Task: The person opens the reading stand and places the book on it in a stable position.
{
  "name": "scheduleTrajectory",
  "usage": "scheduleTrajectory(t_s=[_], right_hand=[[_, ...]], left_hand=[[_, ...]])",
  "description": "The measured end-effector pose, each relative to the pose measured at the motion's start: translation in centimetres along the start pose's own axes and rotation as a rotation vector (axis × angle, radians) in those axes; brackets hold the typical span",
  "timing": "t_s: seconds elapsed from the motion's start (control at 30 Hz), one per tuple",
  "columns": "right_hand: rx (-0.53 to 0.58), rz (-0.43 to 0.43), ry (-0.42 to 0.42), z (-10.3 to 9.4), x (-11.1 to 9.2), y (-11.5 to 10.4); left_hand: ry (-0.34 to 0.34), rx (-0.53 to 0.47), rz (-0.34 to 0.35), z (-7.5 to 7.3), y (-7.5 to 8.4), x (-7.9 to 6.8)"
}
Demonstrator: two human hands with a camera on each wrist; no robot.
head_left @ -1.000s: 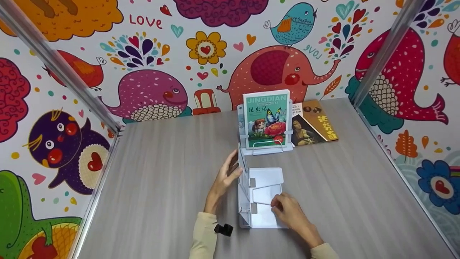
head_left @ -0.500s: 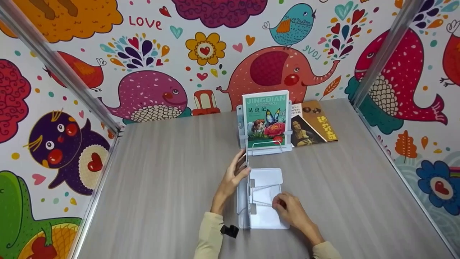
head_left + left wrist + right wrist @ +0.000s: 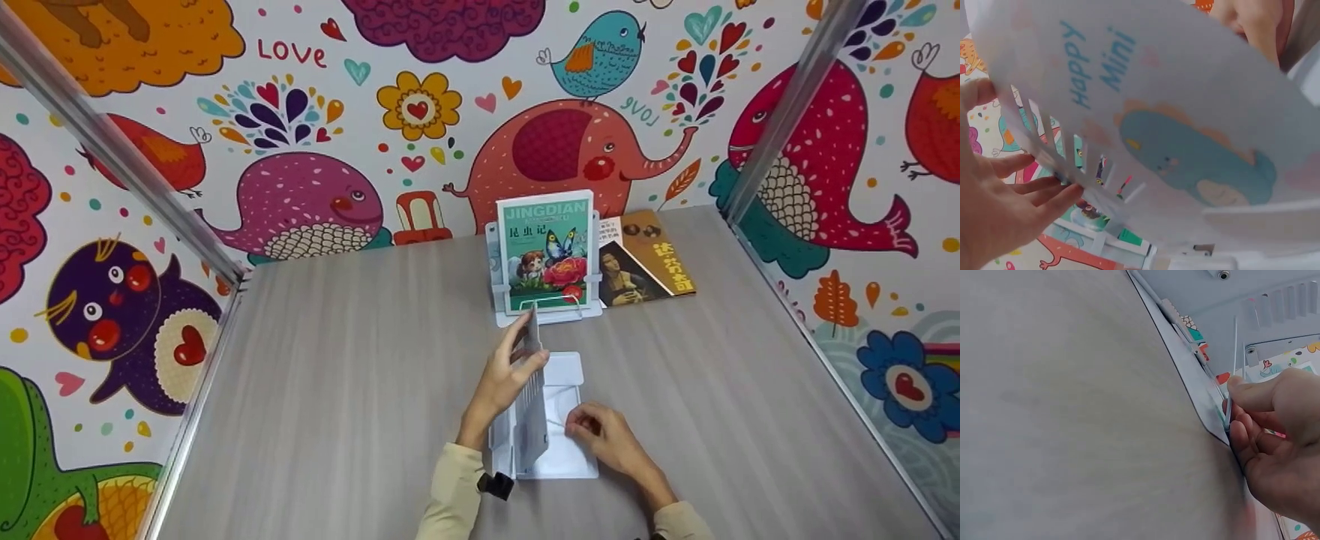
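Note:
A white folding book stand (image 3: 562,461) lies on the table, its back panel (image 3: 535,420) tilted up from the flat base. The panel carries a blue dinosaur print (image 3: 1202,157), the words "Happy Mini" and a row of slots along one edge. My left hand (image 3: 501,379) grips this slotted edge, thumb on one side and fingers on the other. Over the base, my right hand (image 3: 609,439) pinches the stand's thin wire support (image 3: 1234,349) between thumb and fingers. In the head view the panel hides part of the base.
Behind stands a second white book stand (image 3: 495,289) bearing a green children's book (image 3: 546,251). Beside it a brown and white book (image 3: 637,266) lies flat at the back. Cartoon-printed walls (image 3: 420,157) and metal posts (image 3: 780,112) bound the table (image 3: 337,375).
My left hand has swung the stand's back panel up and over to the right, past upright. The right hand stays at the wire. The view has shifted slightly.

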State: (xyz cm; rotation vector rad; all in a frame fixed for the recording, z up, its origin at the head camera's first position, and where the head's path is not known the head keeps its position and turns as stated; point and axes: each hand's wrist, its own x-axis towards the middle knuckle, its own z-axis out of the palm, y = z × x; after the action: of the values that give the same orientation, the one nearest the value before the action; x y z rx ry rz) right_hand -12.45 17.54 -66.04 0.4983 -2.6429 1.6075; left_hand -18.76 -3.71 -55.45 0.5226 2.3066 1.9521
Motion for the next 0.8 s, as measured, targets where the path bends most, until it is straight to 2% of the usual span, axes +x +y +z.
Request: scheduleTrajectory(t_s=[0.27, 0.4, 0.57, 0.67, 0.8], right_hand=[[0.043, 0.040, -0.059, -0.5, -0.1, 0.5], [0.028, 0.044, 0.001, -0.5, -0.2, 0.0], [0.037, 0.059, 0.097, -1.0, -0.4, -2.1], [0.059, 0.057, 0.106, -1.3, -0.6, -2.9], [0.072, 0.059, 0.108, -1.5, -0.7, -2.9]], left_hand=[[0.013, 0.088, -0.030, 1.4, 0.4, 0.5], [0.019, 0.114, -0.034, 1.7, 0.4, 0.6], [0.016, 0.133, -0.014, 1.9, 0.2, 0.7], [0.014, 0.148, -0.014, 2.1, 0.2, 0.7], [0.010, 0.159, -0.028, 2.3, 0.3, 0.7]])
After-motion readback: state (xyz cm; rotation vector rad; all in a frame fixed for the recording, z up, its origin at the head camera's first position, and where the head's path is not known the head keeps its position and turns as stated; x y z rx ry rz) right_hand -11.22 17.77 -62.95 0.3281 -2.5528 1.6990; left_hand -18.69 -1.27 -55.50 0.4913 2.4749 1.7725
